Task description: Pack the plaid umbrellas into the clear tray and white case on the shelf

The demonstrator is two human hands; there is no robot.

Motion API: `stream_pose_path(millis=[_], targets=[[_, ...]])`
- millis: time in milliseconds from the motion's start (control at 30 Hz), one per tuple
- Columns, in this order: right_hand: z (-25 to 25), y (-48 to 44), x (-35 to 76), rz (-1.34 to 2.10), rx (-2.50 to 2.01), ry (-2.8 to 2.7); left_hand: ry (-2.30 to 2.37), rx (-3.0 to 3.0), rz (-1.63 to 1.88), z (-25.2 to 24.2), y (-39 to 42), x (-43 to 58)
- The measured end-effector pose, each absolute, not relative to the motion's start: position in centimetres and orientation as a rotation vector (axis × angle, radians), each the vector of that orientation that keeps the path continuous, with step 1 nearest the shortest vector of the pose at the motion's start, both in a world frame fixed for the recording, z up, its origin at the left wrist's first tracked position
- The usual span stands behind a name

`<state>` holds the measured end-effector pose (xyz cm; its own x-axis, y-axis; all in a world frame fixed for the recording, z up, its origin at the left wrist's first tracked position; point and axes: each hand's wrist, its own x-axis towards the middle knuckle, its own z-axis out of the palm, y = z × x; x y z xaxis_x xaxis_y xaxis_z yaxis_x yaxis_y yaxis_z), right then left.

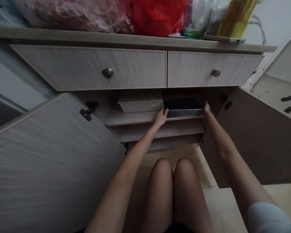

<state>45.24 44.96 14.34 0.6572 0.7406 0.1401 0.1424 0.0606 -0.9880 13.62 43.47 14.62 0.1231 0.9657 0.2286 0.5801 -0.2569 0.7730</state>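
A clear plastic bin (184,113) with dark contents sits on the top shelf inside the cabinet, at the right. My left hand (161,117) is closed at its front left corner, the thumb pointing up along the edge. At the bin's right side, my right hand (207,108) holds the end, its fingers partly hidden in the shadow. Left of the bin stands a white box (140,105) with a small label, close to my left hand. What the dark contents are, I cannot make out.
The left door (63,155) and right door (252,139) of the cabinet stand open on both sides of my arms. Two drawers with round knobs (107,73) are closed above. A red bag (157,16), a glass (196,19) and a yellow package (236,19) stand on top.
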Motion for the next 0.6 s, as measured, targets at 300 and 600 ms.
stream_pose_path(millis=[300, 600], targets=[[13.6, 41.1, 43.8, 0.23, -1.734, -1.201, 1.385, 1.951, 1.17, 13.1, 44.0, 12.0], [15.3, 44.3, 43.0, 0.197, -1.888, -1.265, 1.462, 2.148, 0.944, 13.4, 44.8, 12.3]])
